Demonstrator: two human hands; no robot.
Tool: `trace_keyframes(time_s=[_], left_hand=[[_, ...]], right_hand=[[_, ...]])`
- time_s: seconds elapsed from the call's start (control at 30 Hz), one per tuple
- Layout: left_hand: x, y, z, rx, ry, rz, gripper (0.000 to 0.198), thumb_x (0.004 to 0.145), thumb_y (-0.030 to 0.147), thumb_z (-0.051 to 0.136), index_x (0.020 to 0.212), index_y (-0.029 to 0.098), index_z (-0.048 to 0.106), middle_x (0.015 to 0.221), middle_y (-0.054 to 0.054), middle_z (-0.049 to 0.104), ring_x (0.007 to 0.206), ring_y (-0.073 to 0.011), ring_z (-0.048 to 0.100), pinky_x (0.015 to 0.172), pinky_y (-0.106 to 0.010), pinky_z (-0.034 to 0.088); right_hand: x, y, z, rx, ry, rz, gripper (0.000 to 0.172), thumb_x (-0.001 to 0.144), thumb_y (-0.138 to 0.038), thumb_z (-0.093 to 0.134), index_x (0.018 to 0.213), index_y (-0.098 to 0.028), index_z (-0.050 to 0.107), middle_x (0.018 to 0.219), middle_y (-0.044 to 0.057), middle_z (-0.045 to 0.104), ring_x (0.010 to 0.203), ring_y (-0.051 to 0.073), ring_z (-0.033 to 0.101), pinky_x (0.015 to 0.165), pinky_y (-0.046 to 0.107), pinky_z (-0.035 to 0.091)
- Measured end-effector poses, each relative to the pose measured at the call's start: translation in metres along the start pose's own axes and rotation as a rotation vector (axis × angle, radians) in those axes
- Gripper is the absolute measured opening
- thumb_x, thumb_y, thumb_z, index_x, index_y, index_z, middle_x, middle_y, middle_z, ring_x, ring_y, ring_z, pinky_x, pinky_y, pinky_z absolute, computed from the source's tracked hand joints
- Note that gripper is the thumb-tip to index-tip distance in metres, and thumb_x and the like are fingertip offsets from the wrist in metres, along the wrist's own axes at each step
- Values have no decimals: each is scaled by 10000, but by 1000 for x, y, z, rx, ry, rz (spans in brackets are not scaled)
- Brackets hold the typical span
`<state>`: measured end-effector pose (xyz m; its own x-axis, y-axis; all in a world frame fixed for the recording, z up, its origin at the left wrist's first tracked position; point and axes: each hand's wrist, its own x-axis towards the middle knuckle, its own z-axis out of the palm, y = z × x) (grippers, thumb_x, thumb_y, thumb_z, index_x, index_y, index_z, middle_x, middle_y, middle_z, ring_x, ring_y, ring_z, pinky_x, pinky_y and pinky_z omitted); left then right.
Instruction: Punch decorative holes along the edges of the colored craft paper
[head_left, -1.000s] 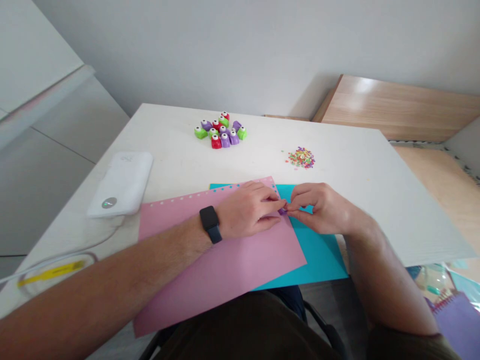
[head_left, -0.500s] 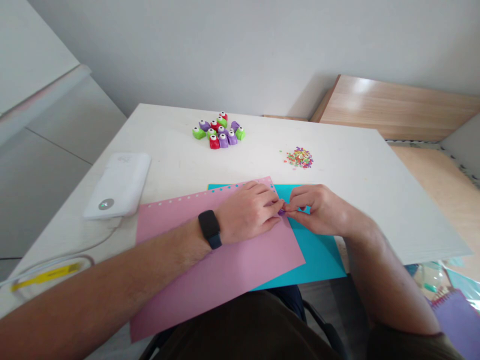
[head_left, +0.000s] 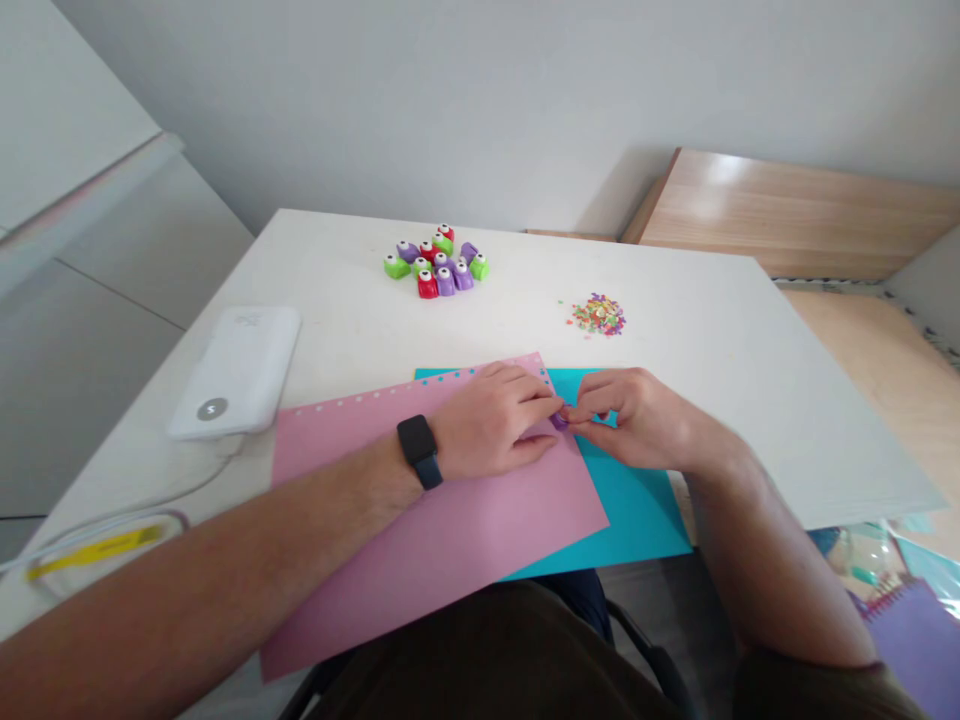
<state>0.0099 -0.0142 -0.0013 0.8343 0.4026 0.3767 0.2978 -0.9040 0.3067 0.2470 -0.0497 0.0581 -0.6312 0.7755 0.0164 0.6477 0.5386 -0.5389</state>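
A small purple craft punch (head_left: pixel 559 420) sits at the right edge of a pink sheet of paper (head_left: pixel 480 530), partly hidden by fingers. My right hand (head_left: pixel 637 415) is closed, its thumb and fingertips pinching the punch from the right. My left hand (head_left: pixel 499 420) lies on the pink sheet with fingers stretched out, index fingertip against the punch and thumb apart below it. Small punched holes run along the sheet's top edge and upper right edge. Under the pink sheet lies a turquoise sheet (head_left: pixel 630 510), showing through some holes.
On the white table (head_left: pixel 337 300), several red, green and purple punches (head_left: pixel 445 280) stand grouped at the back. A pile of colourful paper cutouts (head_left: pixel 600 316) lies right of them. A white power bank (head_left: pixel 240 370) with a cable (head_left: pixel 202 485) rests at the left.
My left index finger and thumb have spread apart slightly, showing more of the purple punch. The right hand keeps its pinch with hardly any movement, and the sheets stay about where they were.
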Motion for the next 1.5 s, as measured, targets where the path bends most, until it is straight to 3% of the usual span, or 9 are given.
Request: trace_keyframes(time_s=[0.43,0.67,0.8,0.93,1.07,1.5], left_hand=[[1,0,2,-15,39,14,323,993,352,582,1238,164,673,1172,-110,710,1103,-259,634,1009,-450,478],[0,-1,0,-50,65,-47,284,968,354,617,1189,188,681,1183,-102,708,1103,-253,641,997,-442,491],[-1,-3,1,-70,97,-78,289,938,348,652,1178,190,678,1197,-105,706,1118,-261,643,1006,-445,495],[-1,-3,0,-72,116,-114,373,899,325,680,1245,186,661,1216,-113,695,1134,-272,639,1008,-451,501],[-1,-3,0,-58,120,-131,403,904,315,661,1281,175,661,1223,-122,691,1144,-280,635,1010,-460,503],[-1,-3,0,-40,140,-177,396,930,286,623,1305,165,659,1266,-126,684,1167,-284,628,1031,-477,491]], right_hand=[[0,-1,3,-36,21,31,168,872,-115,644,775,-181,764,773,26,685,715,138,630,678,258,435],[1,4,-1,90,83,-52,134,850,-116,672,887,-193,775,882,52,713,789,163,655,733,283,489],[1,0,-1,56,112,-26,143,818,-149,707,950,-190,741,923,57,694,803,175,634,760,306,503],[2,-1,-3,-10,67,21,265,798,-159,723,1061,-189,722,985,66,692,867,193,643,813,321,507],[2,4,-2,-62,30,37,197,844,-163,677,1030,-194,737,937,57,704,842,187,649,813,319,496],[3,14,-1,-147,186,122,136,868,-211,672,984,-185,738,907,71,721,834,202,652,785,320,499]])
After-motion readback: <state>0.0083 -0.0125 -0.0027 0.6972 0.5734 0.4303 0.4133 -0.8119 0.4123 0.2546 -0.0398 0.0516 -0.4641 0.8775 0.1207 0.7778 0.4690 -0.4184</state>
